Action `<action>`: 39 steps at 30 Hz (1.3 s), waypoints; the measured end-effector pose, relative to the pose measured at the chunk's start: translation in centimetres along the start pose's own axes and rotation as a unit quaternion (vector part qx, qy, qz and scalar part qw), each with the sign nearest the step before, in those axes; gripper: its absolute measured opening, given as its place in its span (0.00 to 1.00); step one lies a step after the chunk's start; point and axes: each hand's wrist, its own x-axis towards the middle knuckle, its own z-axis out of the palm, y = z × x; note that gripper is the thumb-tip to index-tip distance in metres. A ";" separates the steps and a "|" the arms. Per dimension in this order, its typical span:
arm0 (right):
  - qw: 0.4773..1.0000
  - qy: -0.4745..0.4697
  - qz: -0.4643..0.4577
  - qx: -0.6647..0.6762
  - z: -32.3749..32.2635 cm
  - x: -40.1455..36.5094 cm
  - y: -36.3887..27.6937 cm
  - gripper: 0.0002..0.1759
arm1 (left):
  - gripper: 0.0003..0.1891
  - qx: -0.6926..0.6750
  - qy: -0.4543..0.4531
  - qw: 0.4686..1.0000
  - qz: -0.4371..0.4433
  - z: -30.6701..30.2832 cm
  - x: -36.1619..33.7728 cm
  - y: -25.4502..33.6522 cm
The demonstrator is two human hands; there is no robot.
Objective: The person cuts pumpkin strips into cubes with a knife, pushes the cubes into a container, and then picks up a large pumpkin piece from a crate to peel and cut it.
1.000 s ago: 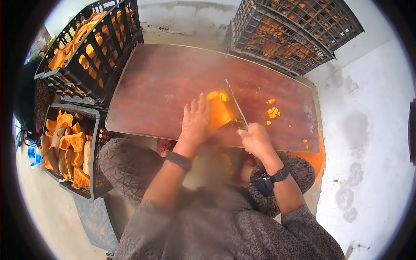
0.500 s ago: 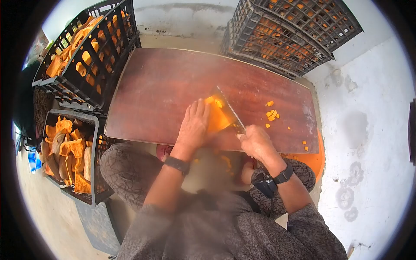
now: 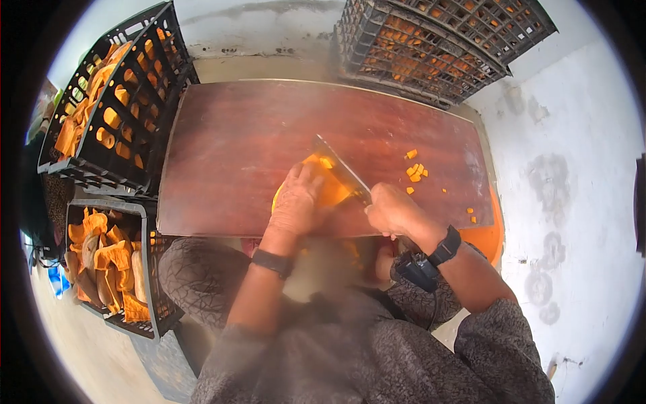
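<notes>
My left hand (image 3: 297, 200) presses on a flat orange piece of pumpkin (image 3: 330, 193), its fingers lying over the left side and holding it against the reddish-brown board (image 3: 225, 145). In my right hand (image 3: 397, 211) is the handle of a broad-bladed kitchen knife (image 3: 344, 167). The blade stands along the right side of the pumpkin piece, pointing away and to the left. A small cut bit clings near the blade. Several little pumpkin cubes (image 3: 415, 172) lie on the board to the right of the knife.
A black crate (image 3: 145, 111) of orange pumpkin pieces stands at the left, with a second filled crate (image 3: 153, 269) lower and nearer. Stacked black crates (image 3: 431, 57) stand behind the board. An orange basin (image 3: 496, 232) shows under its right edge, near the white wall (image 3: 572, 202).
The camera view has shifted slightly. My left hand lies further over the pumpkin piece, and the knife has moved a little to the left with my right hand.
</notes>
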 end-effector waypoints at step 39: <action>0.995 0.053 -0.050 -0.071 2.0 3.6 1.3 0.11 | 0.25 -0.014 0.005 1.000 -0.018 1.0 0.6 0.2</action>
